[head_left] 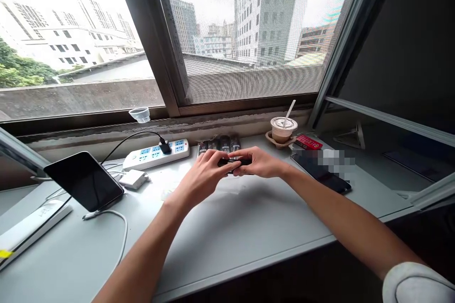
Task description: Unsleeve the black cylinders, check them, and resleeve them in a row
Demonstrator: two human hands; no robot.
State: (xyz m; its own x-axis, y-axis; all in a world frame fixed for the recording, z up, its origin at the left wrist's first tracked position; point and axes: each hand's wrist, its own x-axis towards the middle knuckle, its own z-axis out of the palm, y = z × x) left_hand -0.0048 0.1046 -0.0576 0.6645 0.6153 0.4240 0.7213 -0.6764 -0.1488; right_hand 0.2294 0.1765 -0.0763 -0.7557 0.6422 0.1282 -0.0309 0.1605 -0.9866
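Note:
Both of my hands meet over the middle of the desk, closed around a small dark object [244, 162] whose kind I cannot make out. My left hand [209, 170] grips its left end, thumb pointing right. From the other side my right hand [261, 162] pinches it, fingertips close to the left thumb. Fingers cover much of the object. Just behind the hands, several small dark packets [225, 143] stand in a row by the wall. Some clear plastic [232, 187] seems to lie on the desk below the hands.
Left are a white power strip [159, 154] with a black plug, a white charger [134, 179], a tilted black tablet [83, 181], a white cable [124, 232] and a white box [31, 227]. Right are an iced drink cup [283, 128], a red packet [308, 142] and a dark phone [322, 173].

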